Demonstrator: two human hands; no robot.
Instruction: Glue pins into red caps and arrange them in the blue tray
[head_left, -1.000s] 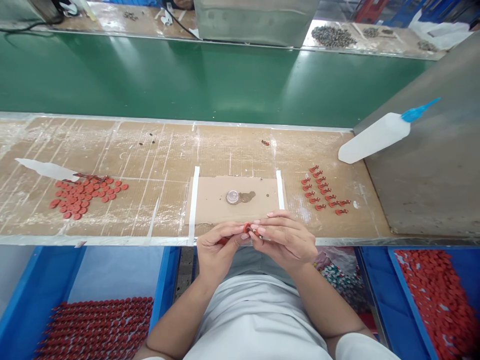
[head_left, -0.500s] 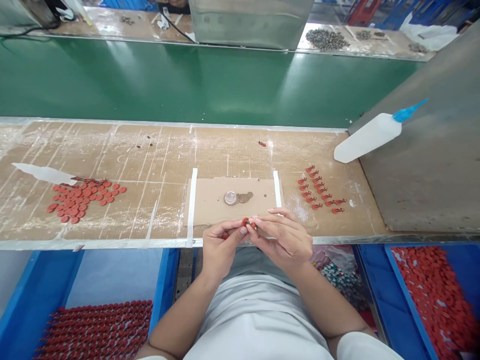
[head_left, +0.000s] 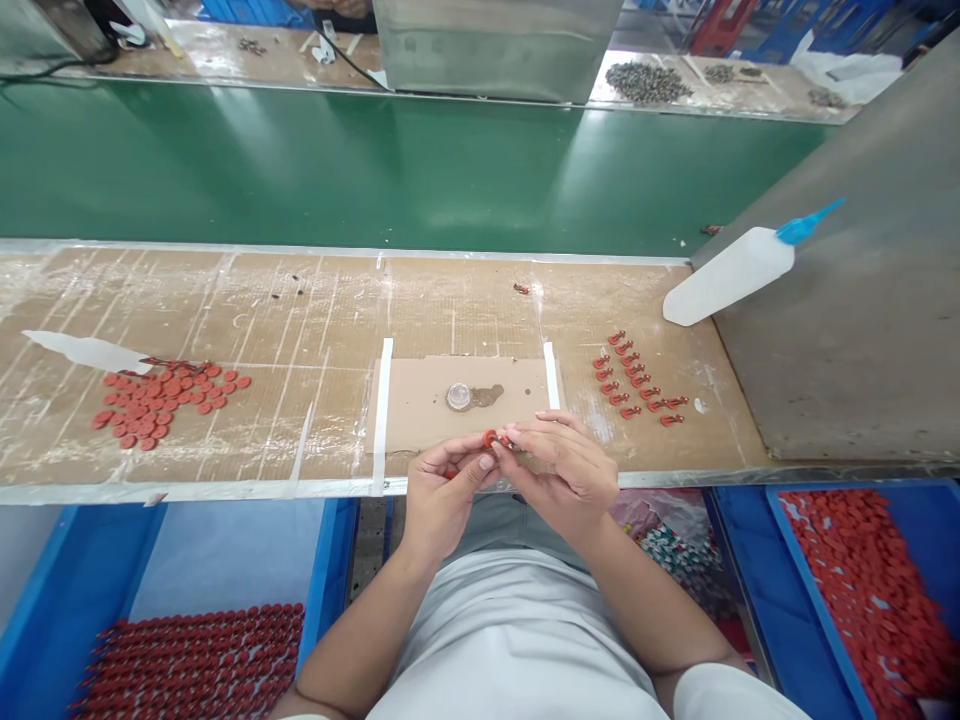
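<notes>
Near the table's front edge, my left hand (head_left: 448, 490) is closed on a small red disc (head_left: 490, 438) held at its fingertips, with more red showing inside the fingers. My right hand (head_left: 568, 470) meets it there, thumb and forefinger pinching a small red and metallic piece (head_left: 507, 441) beside the disc. Whether the two pieces are joined is too small to tell. Just beyond the hands lies a cardboard sheet (head_left: 420, 400) fixed by white tape strips, with a small round clear dish (head_left: 459, 397) and a brown wet patch on it.
Loose red discs (head_left: 150, 405) lie at the left by a white pointed piece (head_left: 86, 350). Red assembled pieces (head_left: 637, 380) stand in rows at the right, near a white bottle (head_left: 731, 275) and a metal box (head_left: 847, 300). Blue bins (head_left: 817, 600) sit below the table edge.
My right hand has shifted slightly left and closer to my left hand, and the small piece at its fingertips now sits nearer the red disc. The view has moved a little.
</notes>
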